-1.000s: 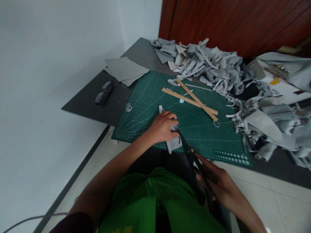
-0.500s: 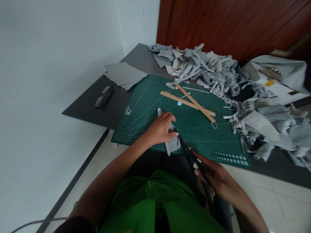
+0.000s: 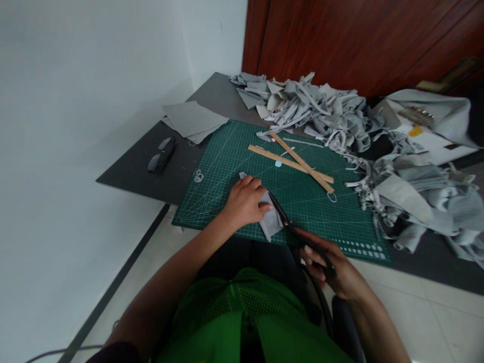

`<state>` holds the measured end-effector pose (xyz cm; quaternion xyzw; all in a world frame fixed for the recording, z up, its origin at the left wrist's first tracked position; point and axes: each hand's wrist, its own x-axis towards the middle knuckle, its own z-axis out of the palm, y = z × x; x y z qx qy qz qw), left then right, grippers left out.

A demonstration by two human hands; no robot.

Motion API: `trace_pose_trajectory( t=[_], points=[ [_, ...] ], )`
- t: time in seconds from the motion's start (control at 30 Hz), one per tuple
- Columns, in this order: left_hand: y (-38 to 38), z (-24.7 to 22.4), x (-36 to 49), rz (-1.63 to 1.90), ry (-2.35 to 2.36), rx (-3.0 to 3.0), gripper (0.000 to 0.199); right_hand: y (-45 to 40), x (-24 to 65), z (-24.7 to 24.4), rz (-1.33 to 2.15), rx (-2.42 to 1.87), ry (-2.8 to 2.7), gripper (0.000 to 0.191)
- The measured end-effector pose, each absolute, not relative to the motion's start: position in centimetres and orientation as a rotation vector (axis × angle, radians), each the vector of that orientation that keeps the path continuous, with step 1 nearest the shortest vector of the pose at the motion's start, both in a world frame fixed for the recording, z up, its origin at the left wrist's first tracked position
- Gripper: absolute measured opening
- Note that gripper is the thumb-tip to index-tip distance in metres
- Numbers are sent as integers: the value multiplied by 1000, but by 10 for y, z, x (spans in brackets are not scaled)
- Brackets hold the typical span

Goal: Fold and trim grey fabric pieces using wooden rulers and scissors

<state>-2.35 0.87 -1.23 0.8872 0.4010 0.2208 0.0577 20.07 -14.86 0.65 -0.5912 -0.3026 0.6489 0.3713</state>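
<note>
A small grey fabric piece [image 3: 271, 222] lies at the near edge of the green cutting mat [image 3: 223, 156]. My left hand [image 3: 246, 200] presses and grips it, covering its upper part. Black scissors [image 3: 289, 225] are in my right hand [image 3: 328, 262], fingers wrapped round the handles just off the mat's near edge. The blades point up and left, along the right side of the fabric, close to my left fingertips. Whether the blades are fully closed is hard to tell.
Two crossed wooden rulers [image 3: 291, 160] lie on the mat. Grey scraps [image 3: 325, 108] are heaped behind and to the right, near a white box [image 3: 427, 138]. Glasses [image 3: 162, 155] and flat grey sheets [image 3: 194, 120] rest on the dark table [image 3: 136, 169] at left.
My left hand has shifted slightly left. The scissors have turned, with their pivot now beside the fabric's right edge and the handles lifted a little in my right hand.
</note>
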Motion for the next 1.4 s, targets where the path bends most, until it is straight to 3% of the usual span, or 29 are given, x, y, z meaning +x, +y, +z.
trace_pose_trajectory(
  t=[0.37, 0.7, 0.93, 1.03, 1.2, 1.4],
  points=[
    [7, -11, -23, 543, 1280, 2774, 52, -152, 206, -5, 1751, -1353, -501, 68],
    [8, -14, -22, 582, 1311, 2728, 56, -151, 197, -4, 1742, -1370, -478, 76],
    [16, -20, -30, 637, 904, 2682, 62, -154, 189, -3, 1737, -1381, -505, 81],
    [18, -21, -34, 630, 855, 2698, 56, -157, 185, -4, 1729, -1354, -462, 79],
    [14, -22, -48, 679, 1050, 2738, 28, -166, 177, -8, 1643, -1309, -399, 76],
    [4, -25, -67, 646, 1181, 2758, 32, -174, 169, -19, 1579, -1334, -532, 69]
  ],
)
